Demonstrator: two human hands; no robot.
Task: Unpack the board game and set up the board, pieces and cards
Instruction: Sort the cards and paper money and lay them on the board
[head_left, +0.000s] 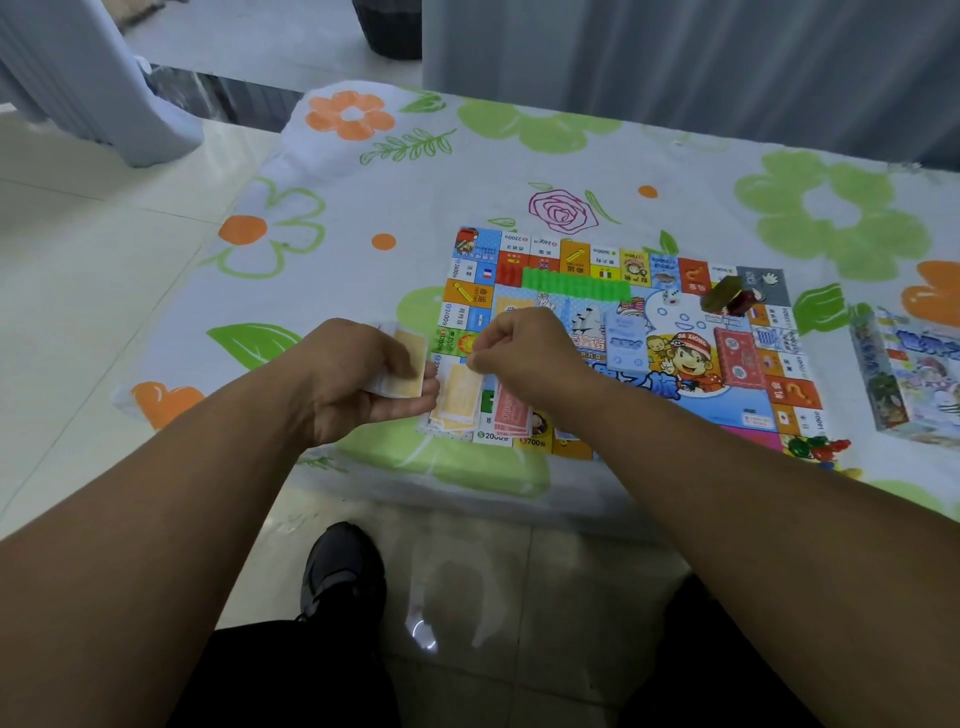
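While the board (696, 275) is lying open on the tabletop (363, 208), the person is sorting the paper money at its near left corner. Their left hand (358, 379) is gripping a stack of yellowish notes (408, 364), with the thumb lying across the top. Their right hand (524, 353) is hovering with fingers curled and thumb meeting forefinger; whether a note is pinched there, I cannot tell. The yellow pile (460, 397) is sitting just beneath and between the two hands, its long axis running away from the person. The red pile (511, 410) is lying just beside it on the right. The right hand is hanging nearer, so I'd judge the next note is going down there.
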